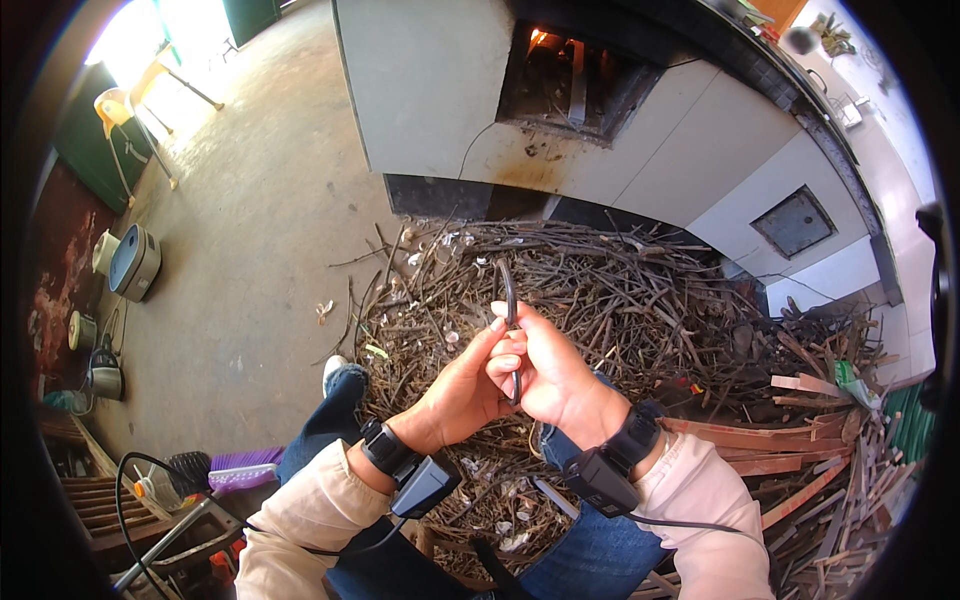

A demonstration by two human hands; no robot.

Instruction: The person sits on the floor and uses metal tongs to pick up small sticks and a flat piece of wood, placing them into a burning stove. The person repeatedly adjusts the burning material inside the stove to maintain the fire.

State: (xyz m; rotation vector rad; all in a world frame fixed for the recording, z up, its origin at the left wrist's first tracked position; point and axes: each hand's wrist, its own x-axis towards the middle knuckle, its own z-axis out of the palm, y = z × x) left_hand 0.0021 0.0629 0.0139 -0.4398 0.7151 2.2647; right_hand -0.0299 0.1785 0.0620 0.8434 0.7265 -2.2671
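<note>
In front of my knees, my two hands meet around a thin dark rod [511,289], whose upper end bends back in a narrow loop. Its material is hard to tell. My right hand [561,367] has its fingers curled on the rod's middle. Against it from the other side rests my left hand [459,394], thumb tip at the rod and its other fingers partly hidden. The rod's lower end shows between the palms. Under them spreads a heap of dry twigs [600,277]. Beyond it, a fire burns in the stove opening [577,82], where a flat wood strip [578,86] sticks out.
Split wood strips [757,439] lie at the right. A closed metal hatch [795,221] is set in the white stove front [427,82]. At the left are a yellow-seated chair [114,109], a grey appliance [135,262], an electric kettle [105,375] and a purple brush [244,469].
</note>
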